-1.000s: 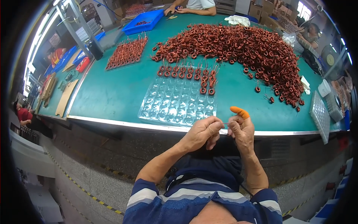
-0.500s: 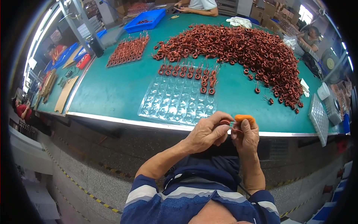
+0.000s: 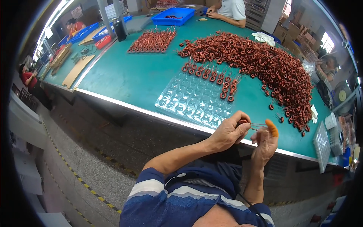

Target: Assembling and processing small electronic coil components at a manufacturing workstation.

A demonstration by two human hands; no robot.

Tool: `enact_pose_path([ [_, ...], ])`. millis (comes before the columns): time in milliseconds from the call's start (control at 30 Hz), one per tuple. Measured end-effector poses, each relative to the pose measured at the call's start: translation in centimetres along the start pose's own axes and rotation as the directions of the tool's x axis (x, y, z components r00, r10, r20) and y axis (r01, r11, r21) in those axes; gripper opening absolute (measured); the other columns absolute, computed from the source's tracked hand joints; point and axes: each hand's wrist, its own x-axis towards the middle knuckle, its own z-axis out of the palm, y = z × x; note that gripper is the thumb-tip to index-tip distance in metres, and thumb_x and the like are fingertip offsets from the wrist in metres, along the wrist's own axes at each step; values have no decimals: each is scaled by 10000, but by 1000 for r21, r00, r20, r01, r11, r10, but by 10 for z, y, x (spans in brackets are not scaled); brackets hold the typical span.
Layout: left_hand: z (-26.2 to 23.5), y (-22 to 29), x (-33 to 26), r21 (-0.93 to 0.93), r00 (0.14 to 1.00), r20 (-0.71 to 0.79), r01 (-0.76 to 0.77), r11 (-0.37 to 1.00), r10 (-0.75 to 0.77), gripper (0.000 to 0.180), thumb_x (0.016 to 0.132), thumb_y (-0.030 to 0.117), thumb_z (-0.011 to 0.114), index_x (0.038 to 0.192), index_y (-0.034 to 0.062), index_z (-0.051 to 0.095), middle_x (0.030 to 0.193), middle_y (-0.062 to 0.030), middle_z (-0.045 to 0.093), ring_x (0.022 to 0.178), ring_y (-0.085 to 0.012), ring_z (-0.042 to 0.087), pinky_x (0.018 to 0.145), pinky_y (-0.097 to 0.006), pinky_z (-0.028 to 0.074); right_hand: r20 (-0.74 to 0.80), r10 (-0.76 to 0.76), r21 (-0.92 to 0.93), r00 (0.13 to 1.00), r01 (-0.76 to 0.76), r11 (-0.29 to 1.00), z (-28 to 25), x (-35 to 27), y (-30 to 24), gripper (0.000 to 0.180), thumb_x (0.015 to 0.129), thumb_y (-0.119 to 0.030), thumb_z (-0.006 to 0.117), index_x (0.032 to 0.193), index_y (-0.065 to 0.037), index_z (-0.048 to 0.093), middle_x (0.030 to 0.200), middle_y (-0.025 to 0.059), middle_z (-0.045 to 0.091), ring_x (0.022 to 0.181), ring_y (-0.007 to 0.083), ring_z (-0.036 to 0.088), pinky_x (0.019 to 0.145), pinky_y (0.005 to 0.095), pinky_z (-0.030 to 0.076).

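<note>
My left hand (image 3: pixel 230 131) is closed round a small copper-red ring coil (image 3: pixel 243 122), pinched between thumb and fingers. Two thin wire leads stick out of the coil to the right. Beside their tips is my right hand (image 3: pixel 264 145), its index finger in an orange finger cot (image 3: pixel 272 128) lifted away from the thumb. Whether another right finger touches the lower lead is hard to make out. Just beyond my hands lies a clear plastic tray (image 3: pixel 181 96) of round pockets. Ring coils (image 3: pixel 213 78) fill its far row and part of its right side, leads upward.
A large heap of ring coils (image 3: pixel 257 56) curves across the green table (image 3: pixel 124 81). Farther left stand a full tray of coils (image 3: pixel 151 41) and a blue bin (image 3: pixel 173 16). Stacked clear trays (image 3: pixel 321 145) lean at the right edge. Another person (image 3: pixel 230 13) works across the table.
My right index finger has lifted off the leads it was pinching against the thumb. Both hands sit farther right in the picture as the view turned; the coil stays in my left hand.
</note>
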Motion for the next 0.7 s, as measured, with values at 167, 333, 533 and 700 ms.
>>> enact_pose_path([
  [167, 0, 0, 8, 578, 982, 72, -184, 795, 175, 232, 975, 220, 500, 1132, 54, 462, 839, -185, 602, 725, -368, 604, 619, -411, 469, 175, 290, 58, 941, -303, 951, -12, -10, -1, 259, 953, -278, 595, 983, -20, 595, 631, -1, 512, 484, 55, 445, 432, 170, 335],
  [333, -4, 20, 12, 753, 956, 292, -244, 611, 22, 253, 953, 239, 531, 1087, 38, 458, 896, -227, 615, 851, -417, 615, 679, -482, 478, 197, 423, 76, 885, -444, 893, -10, -5, -7, 202, 958, -247, 584, 956, -46, 601, 673, -28, 541, 500, 20, 439, 408, 153, 314],
  [533, -21, 36, 17, 726, 833, 554, -481, 491, -3, 228, 936, 213, 545, 1055, 37, 464, 905, -183, 550, 825, -400, 596, 703, -468, 485, 287, 577, 127, 764, -628, 768, -14, 12, -8, 173, 962, -196, 560, 977, -26, 592, 736, 6, 597, 473, 17, 440, 392, 125, 331],
  [700, -28, 38, 19, 728, 739, 673, -663, 177, 0, 182, 890, 193, 544, 963, 40, 477, 867, -142, 525, 748, -313, 594, 649, -410, 484, 390, 594, -51, 703, -628, 776, -24, 19, -2, 128, 931, -158, 591, 925, -30, 592, 669, -2, 555, 527, 54, 503, 439, 183, 378],
])
